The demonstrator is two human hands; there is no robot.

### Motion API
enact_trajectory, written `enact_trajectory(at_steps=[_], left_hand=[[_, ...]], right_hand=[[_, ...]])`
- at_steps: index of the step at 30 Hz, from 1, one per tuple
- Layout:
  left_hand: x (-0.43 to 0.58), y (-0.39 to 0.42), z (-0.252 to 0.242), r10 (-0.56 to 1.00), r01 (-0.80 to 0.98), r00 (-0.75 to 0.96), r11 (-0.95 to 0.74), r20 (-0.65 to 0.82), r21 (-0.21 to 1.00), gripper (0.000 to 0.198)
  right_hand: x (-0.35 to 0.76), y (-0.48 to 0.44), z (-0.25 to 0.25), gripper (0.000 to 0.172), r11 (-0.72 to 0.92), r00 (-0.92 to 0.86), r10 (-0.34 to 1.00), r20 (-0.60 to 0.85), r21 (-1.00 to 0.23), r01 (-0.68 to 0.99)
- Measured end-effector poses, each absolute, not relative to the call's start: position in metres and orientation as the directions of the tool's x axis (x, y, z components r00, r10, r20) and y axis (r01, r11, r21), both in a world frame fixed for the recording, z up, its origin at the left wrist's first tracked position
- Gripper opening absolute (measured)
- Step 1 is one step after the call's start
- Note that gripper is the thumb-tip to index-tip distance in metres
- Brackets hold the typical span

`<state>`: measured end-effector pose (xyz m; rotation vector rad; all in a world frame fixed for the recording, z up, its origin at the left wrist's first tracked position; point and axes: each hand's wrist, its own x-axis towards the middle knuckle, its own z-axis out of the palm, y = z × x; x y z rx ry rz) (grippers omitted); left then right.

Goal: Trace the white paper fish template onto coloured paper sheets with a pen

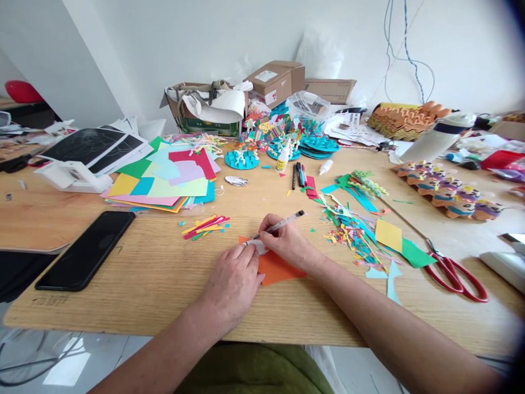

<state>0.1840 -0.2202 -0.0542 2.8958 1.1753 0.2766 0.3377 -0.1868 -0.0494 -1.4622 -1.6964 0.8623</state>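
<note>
My right hand is closed around a pen with a pale barrel and a dark end. Its tip is down at a small white paper cutout. That cutout lies on a sheet of orange paper at the front of the table. With fingers stretched out, my left hand presses flat on the cutout and the orange sheet. Part of the cutout is hidden beneath my fingers. Just beyond my left hand lie narrow coloured paper strips.
A black phone and stacked coloured paper are at left. Right are paper scraps, red-handled scissors and a painted egg carton. Behind stand a glue bottle, markers, blue paper plates and cardboard boxes.
</note>
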Motion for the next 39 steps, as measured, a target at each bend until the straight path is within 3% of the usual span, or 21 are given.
enact_trajectory(at_steps=[15, 39], left_hand=[[0.1843, -0.2173, -0.0494, 0.679, 0.67, 0.726, -0.734, 0.108, 0.111, 0.027], [0.184, -0.2178, -0.0487, 0.683, 0.674, 0.717, -0.73, 0.14, 0.111, 0.029]], right_hand=[[0.3387, -0.1869, -0.0489, 0.004, 0.132, -0.102, 0.991, 0.092, -0.846, 0.517], [0.3415, -0.1874, -0.0491, 0.005, 0.125, -0.094, 0.992, 0.088, -0.843, 0.524]])
